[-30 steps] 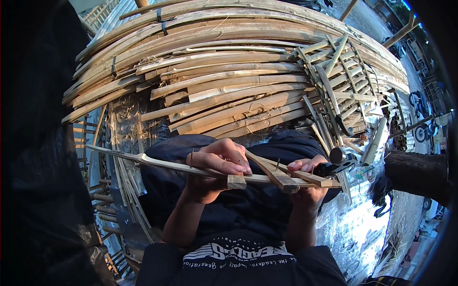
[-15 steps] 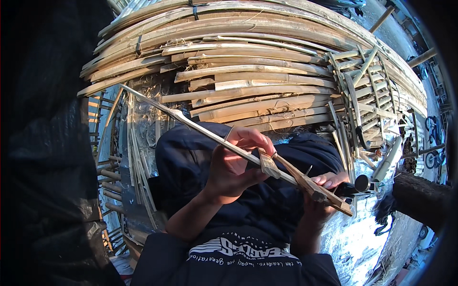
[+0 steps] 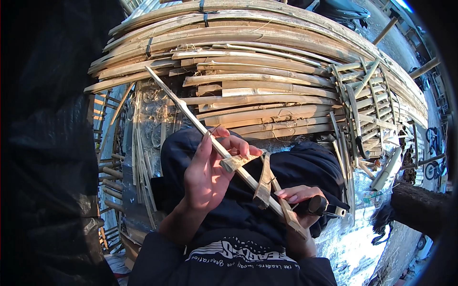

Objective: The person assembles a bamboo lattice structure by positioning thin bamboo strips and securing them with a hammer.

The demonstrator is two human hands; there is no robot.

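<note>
Above my lap is a small bamboo frame: a long split strip point(image 3: 196, 121) slants from upper left to lower right, with short slats fixed across it. My left hand point(image 3: 207, 171) is closed round the strip, its fingertips on the upper cross slat point(image 3: 234, 163). A thin nail-like sliver shows by its thumb tip. A second cross slat point(image 3: 264, 186) sits lower down, with a thin point sticking out near it. My right hand point(image 3: 305, 198) grips the frame's lower end by a side slat point(image 3: 292, 217). Against that palm rests a dark tool with a round, hammer-like end point(image 3: 317, 205); its handle is hidden.
Split bamboo lengths point(image 3: 267, 90) lie piled ahead, some tied in bundles. A bamboo rack point(image 3: 365, 95) and a curved-handled tool point(image 3: 360, 143) are at the right. A thick log point(image 3: 420, 209) juts in from the right. Black sheeting point(image 3: 47, 143) hangs along the left.
The frame has swung steeper and turned, its lower end moving left and down. My left hand has shifted left along it. The dark tool in my right hand has come closer to the frame.
</note>
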